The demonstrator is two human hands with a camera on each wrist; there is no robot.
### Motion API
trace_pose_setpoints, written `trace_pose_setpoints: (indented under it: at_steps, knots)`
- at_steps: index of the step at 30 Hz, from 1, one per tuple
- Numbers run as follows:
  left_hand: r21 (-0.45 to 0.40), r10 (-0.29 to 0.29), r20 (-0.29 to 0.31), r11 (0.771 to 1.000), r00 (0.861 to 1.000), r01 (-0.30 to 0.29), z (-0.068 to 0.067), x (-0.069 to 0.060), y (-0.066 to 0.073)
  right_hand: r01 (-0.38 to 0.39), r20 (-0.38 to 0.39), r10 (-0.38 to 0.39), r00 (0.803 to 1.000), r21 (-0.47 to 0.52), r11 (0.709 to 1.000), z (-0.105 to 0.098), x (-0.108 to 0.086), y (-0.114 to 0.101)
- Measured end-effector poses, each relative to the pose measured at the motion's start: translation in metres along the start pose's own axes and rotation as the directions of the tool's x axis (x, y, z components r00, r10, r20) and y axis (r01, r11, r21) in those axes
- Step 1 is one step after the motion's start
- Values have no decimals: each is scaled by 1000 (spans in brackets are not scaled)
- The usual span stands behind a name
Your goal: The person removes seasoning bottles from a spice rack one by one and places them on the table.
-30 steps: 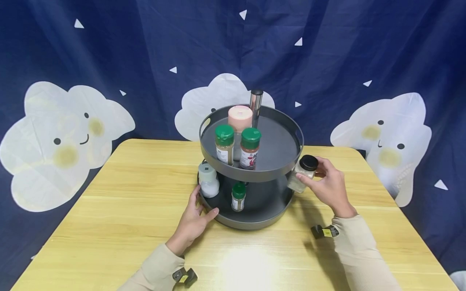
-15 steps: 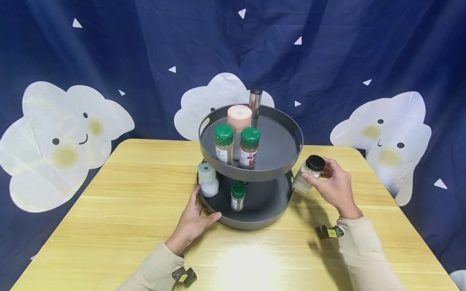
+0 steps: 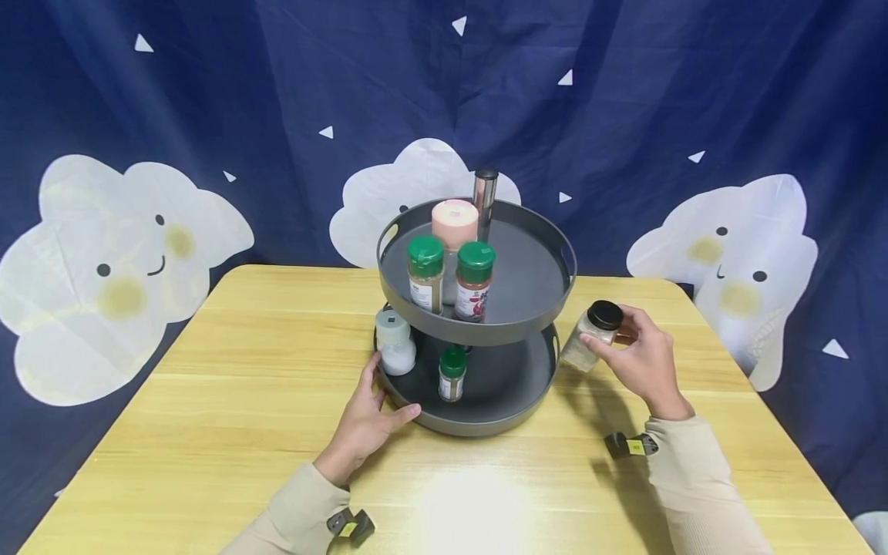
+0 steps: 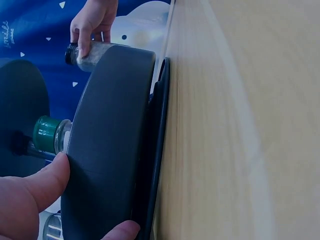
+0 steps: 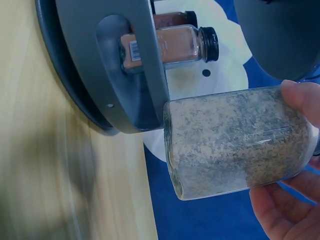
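My right hand grips a clear spice jar with a black lid, tilted beside the right of a dark two-tier turntable. In the right wrist view, coarse pale-brown seasoning fills part of this jar. My left hand holds the lower tray at its front left. The left wrist view has that thumb at the tray's upper rim and a fingertip at the bottom edge. Near this hand stand a white-filled jar with a pale lid and a small green-capped spice jar.
On the upper tray stand two green-capped spice bottles and a pink-lidded jar, beside a metal post. Through the lower tray's side slot, the right wrist view shows orange-brown spice bottles. A wooden table lies beneath.
My right hand has drawn the jar rightward and slightly down, away from the turntable's edge. My left hand stays almost where it was on the lower tray.
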State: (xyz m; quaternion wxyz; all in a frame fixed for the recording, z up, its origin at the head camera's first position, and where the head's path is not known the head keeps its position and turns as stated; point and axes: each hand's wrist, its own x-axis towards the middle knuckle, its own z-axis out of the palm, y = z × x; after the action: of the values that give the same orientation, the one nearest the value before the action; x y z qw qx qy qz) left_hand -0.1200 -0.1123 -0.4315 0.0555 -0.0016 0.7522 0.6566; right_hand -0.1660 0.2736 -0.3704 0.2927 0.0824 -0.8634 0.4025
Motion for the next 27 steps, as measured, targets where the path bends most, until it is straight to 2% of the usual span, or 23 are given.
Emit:
trace_pose_setpoints:
  at_steps: [15, 27]
  knots:
    - [7, -16, 4, 1000, 1000, 16, 0, 1, -1, -28, 11, 28, 1000, -22, 999, -1, -6, 9]
    - [14, 0, 3, 1000, 1000, 0, 0, 0, -2, -55, 27, 56, 998, -27, 998, 2, -11, 19]
